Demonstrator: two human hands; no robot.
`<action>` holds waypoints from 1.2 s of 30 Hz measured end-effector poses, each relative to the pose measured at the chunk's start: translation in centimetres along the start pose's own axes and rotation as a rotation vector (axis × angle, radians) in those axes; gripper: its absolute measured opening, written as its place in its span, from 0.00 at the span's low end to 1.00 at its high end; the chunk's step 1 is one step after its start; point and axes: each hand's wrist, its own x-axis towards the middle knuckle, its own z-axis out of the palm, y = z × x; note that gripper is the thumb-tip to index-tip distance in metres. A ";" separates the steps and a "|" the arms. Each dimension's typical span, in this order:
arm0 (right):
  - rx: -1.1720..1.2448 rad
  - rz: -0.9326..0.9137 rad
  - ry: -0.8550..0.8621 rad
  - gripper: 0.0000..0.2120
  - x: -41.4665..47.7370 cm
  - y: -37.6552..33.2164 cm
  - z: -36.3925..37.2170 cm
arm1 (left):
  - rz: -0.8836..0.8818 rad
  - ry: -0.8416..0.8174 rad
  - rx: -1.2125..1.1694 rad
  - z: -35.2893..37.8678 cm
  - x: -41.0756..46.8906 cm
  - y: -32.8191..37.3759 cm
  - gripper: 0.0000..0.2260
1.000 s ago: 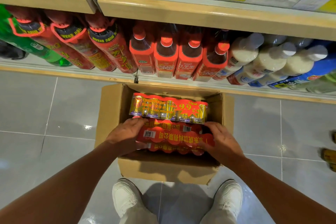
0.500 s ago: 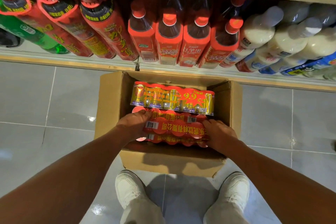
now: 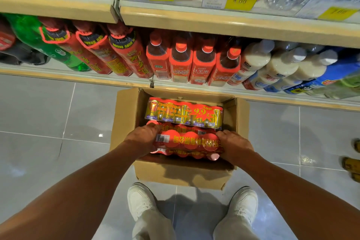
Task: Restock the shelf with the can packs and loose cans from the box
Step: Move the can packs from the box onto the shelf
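An open cardboard box stands on the floor in front of the shelf. Inside it, a shrink-wrapped red can pack lies nearest me, with a gold and red can pack behind it. My left hand grips the left end of the red pack. My right hand grips its right end. What lies under the packs is hidden.
The bottom shelf holds red bottles, a green bottle and white bottles. A higher shelf edge carries yellow price tags. My white shoes stand behind the box. Grey tiled floor lies to the left.
The view has tilted up, showing the upper shelf and price tags again. Both hands stay on the ends of the red pack, which sits a little higher in the box.
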 end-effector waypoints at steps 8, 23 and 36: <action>-0.001 -0.005 0.008 0.29 -7.9 -1.5 -9.4 | 0.007 0.014 -0.006 -9.1 -8.1 3.0 0.29; 0.046 -0.156 0.247 0.34 -34.7 -2.1 -33.8 | 0.205 0.265 -0.094 -32.1 -33.9 12.4 0.24; 0.365 -0.367 0.587 0.33 -53.2 1.0 -53.0 | 0.223 0.744 -0.719 -45.7 -52.4 21.5 0.28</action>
